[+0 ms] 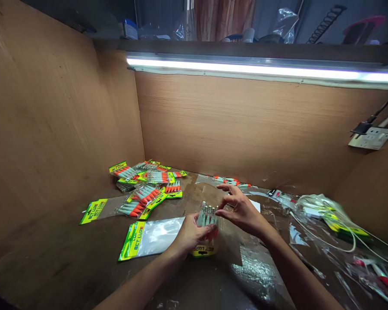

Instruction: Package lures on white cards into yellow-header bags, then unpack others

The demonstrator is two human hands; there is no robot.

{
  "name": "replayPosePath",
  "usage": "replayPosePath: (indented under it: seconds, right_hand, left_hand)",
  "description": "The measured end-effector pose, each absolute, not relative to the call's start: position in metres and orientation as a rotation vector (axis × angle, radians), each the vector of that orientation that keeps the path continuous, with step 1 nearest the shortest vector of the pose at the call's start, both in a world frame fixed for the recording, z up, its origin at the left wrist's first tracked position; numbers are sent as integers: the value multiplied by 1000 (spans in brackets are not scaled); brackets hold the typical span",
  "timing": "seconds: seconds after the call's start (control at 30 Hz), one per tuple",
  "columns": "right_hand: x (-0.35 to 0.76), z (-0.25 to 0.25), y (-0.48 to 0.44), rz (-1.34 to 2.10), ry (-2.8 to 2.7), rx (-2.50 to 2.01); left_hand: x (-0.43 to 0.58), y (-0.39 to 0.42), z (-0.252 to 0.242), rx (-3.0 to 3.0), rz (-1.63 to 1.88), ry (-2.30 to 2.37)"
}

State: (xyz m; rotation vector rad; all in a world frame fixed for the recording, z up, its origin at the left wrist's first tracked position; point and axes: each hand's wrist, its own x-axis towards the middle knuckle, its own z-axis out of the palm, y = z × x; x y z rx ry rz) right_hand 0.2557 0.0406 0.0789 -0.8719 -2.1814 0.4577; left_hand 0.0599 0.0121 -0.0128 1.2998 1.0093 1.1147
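Observation:
In the head view, my left hand [192, 232] is closed around a bag of fishing lures [207, 219], pale bodies with orange ends. Metal fittings stick up at the top of the bag, and its yellow-green BCT LURE header hangs upside down below my fingers. My right hand [234, 206] hovers at the bag's upper right edge, fingers apart and curved; whether a fingertip touches the bag is hard to tell. Beside my left forearm lie flat, clear header bags [161, 234]. Several loose orange-and-pale lures [231, 181] rest on a clear sheet behind my right hand.
Filled lure packs [145, 193] are heaped at the back left by the wooden side wall [51, 129]. A plastic bag with green-yellow cards [336, 215], a white cable [330, 247] and plastic scraps clutter the right. A lit tube lamp [261, 69] runs beneath the shelf.

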Motion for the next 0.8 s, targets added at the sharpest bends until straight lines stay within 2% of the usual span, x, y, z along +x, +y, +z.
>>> replayPosePath:
  seconds: [0.2, 0.43, 0.8]
  right_hand:
    - [248, 54, 53, 549, -1864, -1096]
    - [223, 16, 57, 1108, -1804, -1072]
    - [219, 18, 57, 1225, -1555, -1040]
  left_hand:
    - [54, 14, -12, 1171, 1212, 1056]
    - [42, 21, -4, 1243, 1322, 1046]
    - [43, 23, -5, 1011, 1319, 947]
